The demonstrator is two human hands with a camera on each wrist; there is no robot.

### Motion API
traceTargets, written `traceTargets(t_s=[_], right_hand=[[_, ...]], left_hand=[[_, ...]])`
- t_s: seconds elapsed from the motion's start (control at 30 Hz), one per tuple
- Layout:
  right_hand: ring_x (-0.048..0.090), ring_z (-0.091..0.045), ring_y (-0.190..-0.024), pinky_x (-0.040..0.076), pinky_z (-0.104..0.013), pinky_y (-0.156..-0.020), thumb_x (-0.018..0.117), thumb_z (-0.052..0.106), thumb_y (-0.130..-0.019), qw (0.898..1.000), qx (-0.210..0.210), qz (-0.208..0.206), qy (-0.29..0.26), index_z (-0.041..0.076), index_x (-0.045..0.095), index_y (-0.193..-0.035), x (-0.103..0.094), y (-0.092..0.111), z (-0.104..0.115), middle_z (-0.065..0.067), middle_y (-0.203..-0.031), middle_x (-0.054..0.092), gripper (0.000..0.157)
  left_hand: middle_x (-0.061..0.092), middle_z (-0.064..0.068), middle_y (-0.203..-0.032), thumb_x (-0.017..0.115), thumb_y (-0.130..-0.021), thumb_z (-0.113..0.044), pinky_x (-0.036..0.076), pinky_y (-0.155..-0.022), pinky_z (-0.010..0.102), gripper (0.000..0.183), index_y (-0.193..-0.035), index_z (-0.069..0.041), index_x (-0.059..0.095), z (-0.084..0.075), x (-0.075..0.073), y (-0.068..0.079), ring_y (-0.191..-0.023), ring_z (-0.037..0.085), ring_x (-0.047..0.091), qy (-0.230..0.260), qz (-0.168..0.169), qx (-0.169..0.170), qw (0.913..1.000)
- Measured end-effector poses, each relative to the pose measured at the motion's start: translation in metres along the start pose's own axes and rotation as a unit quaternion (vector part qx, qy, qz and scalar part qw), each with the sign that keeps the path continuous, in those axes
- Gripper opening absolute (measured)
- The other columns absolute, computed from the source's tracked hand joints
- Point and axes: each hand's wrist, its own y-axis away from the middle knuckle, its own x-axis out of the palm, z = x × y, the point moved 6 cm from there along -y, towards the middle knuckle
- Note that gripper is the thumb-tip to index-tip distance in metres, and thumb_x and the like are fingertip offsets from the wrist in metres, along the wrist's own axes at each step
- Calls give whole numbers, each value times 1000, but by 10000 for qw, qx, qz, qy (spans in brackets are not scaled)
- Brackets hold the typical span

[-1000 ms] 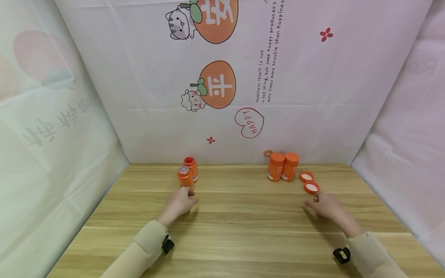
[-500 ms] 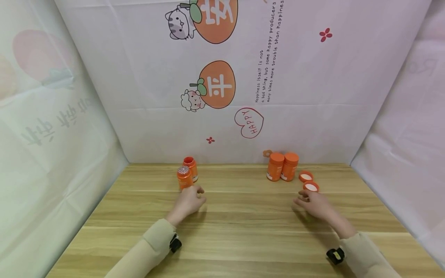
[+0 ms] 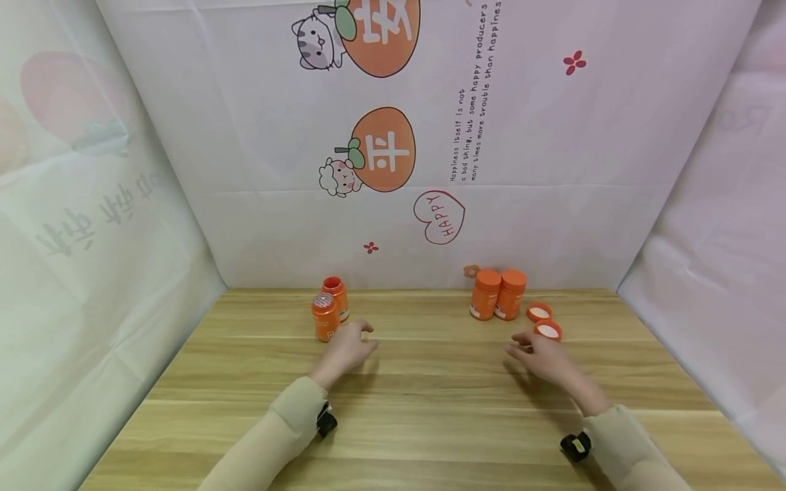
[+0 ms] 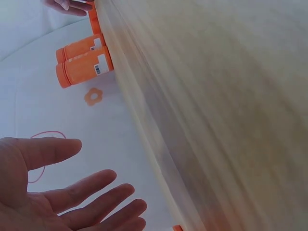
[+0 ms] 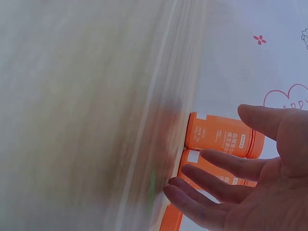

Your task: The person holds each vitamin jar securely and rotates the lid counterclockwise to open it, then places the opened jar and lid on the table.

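My left hand (image 3: 348, 346) holds nothing, its fingers spread and relaxed, just right of the front uncapped orange bottle (image 3: 325, 319). That bottle has a silvery top; behind it stands a second open orange bottle (image 3: 340, 300) with a red inside. In the left wrist view the fingers (image 4: 96, 207) are apart with nothing between them. My right hand (image 3: 543, 358), also holding nothing, hovers in front of two orange lids (image 3: 548, 330) lying with their white insides up. Two capped orange bottles (image 3: 486, 296) stand side by side at the back, left of the lids.
The wooden table (image 3: 424, 409) reaches back to a white printed cloth (image 3: 270, 225) hanging as a wall. Similar cloths hang at the left and right sides. A black wrist camera (image 3: 575, 447) sits under the right sleeve.
Both hands have moved inward toward the middle of the table, the left away from the silvery-topped bottle and the right away from the lids. Bottles and lids stay in place.
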Motion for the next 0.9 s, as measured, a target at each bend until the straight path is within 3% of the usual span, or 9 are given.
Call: traceTargets(t_s=[0.47, 0.9], right_hand=[[58, -39, -108, 48, -51, -88, 53, 37, -96, 9998, 46, 43, -213, -5, 52, -127, 5, -7, 4, -27, -120, 59, 53], [58, -38, -110, 48, -49, -88, 53, 36, -96, 9992, 37, -26, -390, -3, 52, -129, 8, -9, 5, -24, -121, 60, 50]], left_hand=[[58, 14, -130, 63, -89, -27, 43, -98, 48, 43, -126, -5, 59, -14, 17, -22, -121, 31, 53, 247, 167, 186, 9994], [57, 14, -132, 62, -90, -24, 42, -100, 45, 42, -127, -4, 58, -30, 35, -41, -124, 31, 51, 557, 195, 517, 9969]])
